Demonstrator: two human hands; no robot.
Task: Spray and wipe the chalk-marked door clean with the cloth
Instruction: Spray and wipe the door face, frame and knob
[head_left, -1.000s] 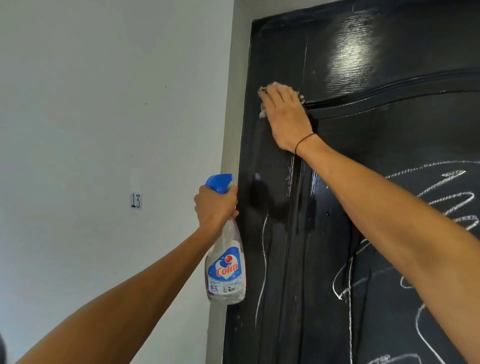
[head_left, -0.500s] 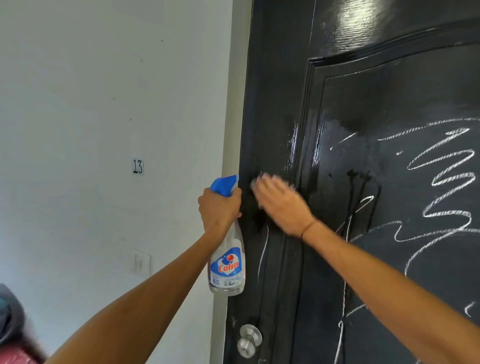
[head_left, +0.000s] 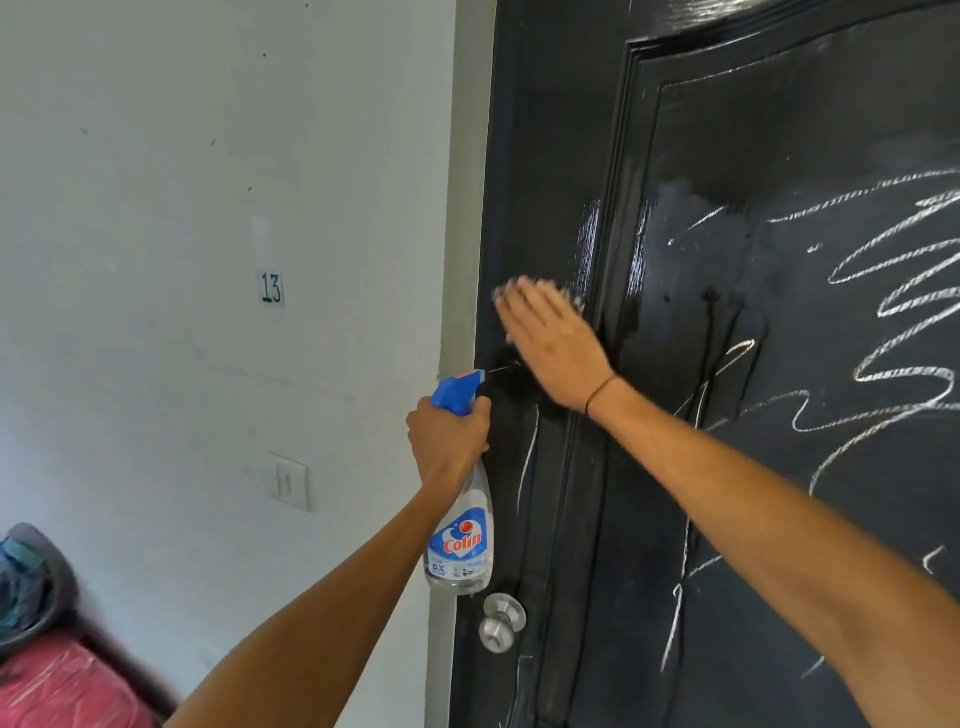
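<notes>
Right hand (head_left: 553, 345), fingers flat and motion-blurred, presses a pale cloth (head_left: 575, 302) on the glossy black door (head_left: 727, 130); at seven o'clock, left hand (head_left: 449, 441) grips the clear plastic spray bottle (head_left: 462, 540).

Both your forearms are bare, with no sleeve in view on either. Your right hand (head_left: 558, 345) has a thin dark cord bracelet (head_left: 599, 392) looped round the wrist just behind it. Your left hand (head_left: 447, 441) wears nothing at the wrist, and no rings show on either hand's fingers.
</notes>
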